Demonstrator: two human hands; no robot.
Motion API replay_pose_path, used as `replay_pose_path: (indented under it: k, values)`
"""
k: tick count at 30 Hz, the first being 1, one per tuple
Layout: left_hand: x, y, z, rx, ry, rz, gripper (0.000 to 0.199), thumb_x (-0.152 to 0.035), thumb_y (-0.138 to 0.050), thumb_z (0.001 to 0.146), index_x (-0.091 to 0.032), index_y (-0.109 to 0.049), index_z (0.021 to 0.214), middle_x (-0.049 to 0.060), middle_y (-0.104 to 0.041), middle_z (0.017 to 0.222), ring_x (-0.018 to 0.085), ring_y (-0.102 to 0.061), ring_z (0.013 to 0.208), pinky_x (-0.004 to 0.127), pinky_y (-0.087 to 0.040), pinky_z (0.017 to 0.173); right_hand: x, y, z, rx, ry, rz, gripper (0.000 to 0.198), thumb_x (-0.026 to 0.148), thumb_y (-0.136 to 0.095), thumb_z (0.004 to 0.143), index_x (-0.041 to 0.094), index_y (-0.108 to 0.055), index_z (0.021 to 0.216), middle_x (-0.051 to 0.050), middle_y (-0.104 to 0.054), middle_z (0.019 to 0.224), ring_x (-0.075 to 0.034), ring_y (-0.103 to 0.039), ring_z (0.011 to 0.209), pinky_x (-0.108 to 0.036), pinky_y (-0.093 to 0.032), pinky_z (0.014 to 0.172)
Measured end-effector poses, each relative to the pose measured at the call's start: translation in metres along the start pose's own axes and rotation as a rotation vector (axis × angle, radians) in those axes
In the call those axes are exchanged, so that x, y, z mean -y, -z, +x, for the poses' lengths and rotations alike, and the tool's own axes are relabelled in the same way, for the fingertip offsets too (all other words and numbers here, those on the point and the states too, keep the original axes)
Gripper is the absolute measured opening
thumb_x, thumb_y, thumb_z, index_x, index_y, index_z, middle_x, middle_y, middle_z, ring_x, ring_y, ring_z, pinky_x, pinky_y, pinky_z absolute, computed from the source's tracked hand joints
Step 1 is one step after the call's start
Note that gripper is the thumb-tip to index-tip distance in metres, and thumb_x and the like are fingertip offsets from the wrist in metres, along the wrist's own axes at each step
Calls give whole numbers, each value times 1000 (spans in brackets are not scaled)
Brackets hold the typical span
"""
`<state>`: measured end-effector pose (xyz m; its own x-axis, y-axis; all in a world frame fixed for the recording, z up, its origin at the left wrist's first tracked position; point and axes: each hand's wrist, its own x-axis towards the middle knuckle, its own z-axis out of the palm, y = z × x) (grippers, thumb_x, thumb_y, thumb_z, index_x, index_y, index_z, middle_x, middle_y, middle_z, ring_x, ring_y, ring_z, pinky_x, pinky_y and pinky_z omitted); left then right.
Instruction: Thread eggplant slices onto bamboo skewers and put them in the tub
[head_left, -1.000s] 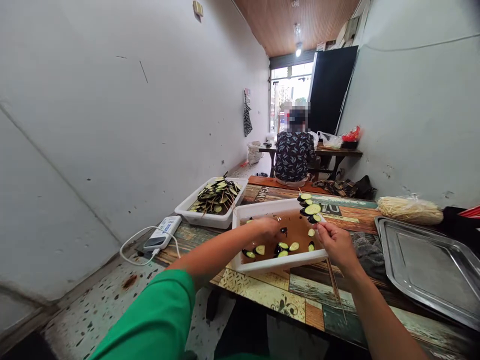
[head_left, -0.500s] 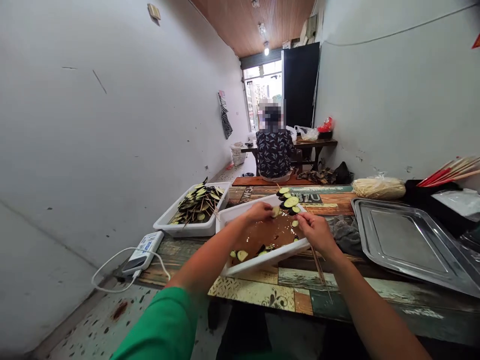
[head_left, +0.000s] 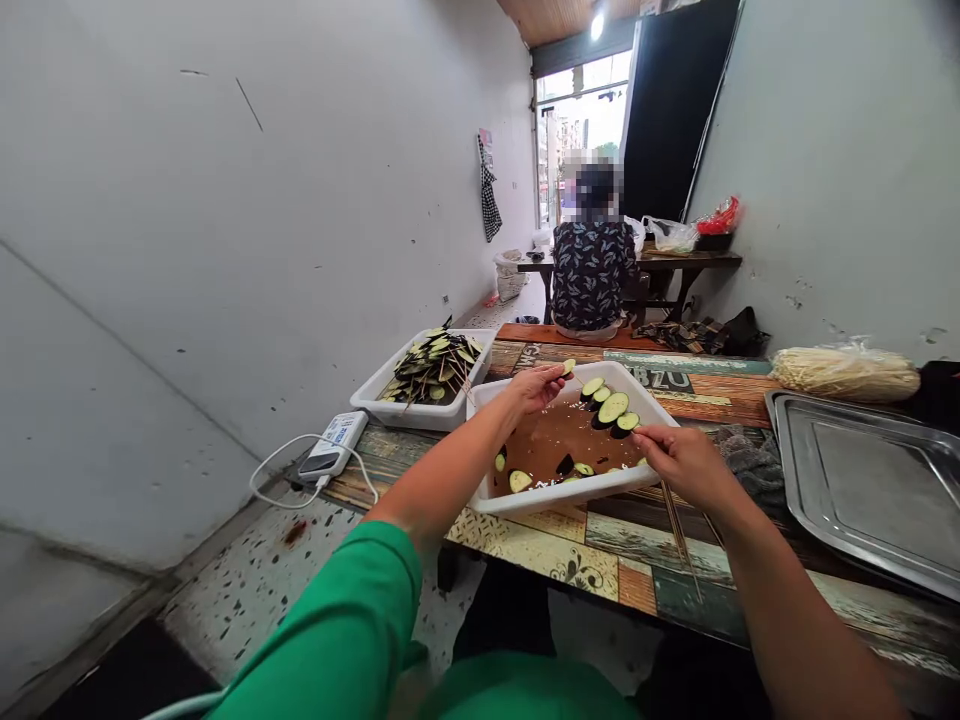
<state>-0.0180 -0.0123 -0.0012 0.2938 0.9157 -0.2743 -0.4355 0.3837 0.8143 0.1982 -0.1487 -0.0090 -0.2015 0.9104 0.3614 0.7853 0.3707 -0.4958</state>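
Observation:
My right hand is closed on a skewer that carries several eggplant slices, held over the right part of a white tub. In my left hand an eggplant slice is pinched at the skewer's far end, above the tub's back left. Brownish water fills the tub, with a few loose eggplant pieces along its near side. To the left, a second white tub holds a heap of skewered eggplant.
Bare skewers lie right of the tub. Further right are a grey cloth, metal trays and a bagged bundle of pale sticks. A power strip with a cable sits at the left edge. A person sits ahead, facing away.
My left hand has risen from near the water to the skewer's far end with a slice. The skewer has turned flatter, and the view has tilted down and shifted left.

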Motion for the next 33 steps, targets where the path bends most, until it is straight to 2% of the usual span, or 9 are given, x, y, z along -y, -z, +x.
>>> replay_pose_path:
  k: [7,16,24,33]
  values:
    - [-3,-6,-5,-8,67,-38,12,-6,-49,86,-7,-59,79,8,-61,70,2,-51,50,7,-42,43,-1,-2,1,-7,9,-21,35,37,-43,84,20,-71,73,-2,-66,58,-15,-54,51,-24,-33,50]
    - [-1,-6,-4,14,58,11,11,-6,-50,86,-6,-60,79,8,-63,70,2,-52,48,8,-46,45,2,2,0,13,3,17,36,36,-43,84,18,-73,81,-2,-70,67,-15,-58,58,-23,-37,53]
    - [1,-7,-2,24,58,27,8,-7,-54,83,-6,-62,83,8,-64,71,3,-53,49,8,-45,43,0,2,0,-2,2,2,36,38,-43,85,18,-72,77,-1,-65,59,-15,-55,53,-24,-35,51]
    - [3,-13,-7,38,-1,89,9,-5,-57,82,-6,-62,75,8,-65,67,2,-52,48,8,-44,44,2,2,-1,17,-28,-26,38,39,-41,84,19,-71,73,-2,-60,54,-15,-50,50,-25,-31,49]
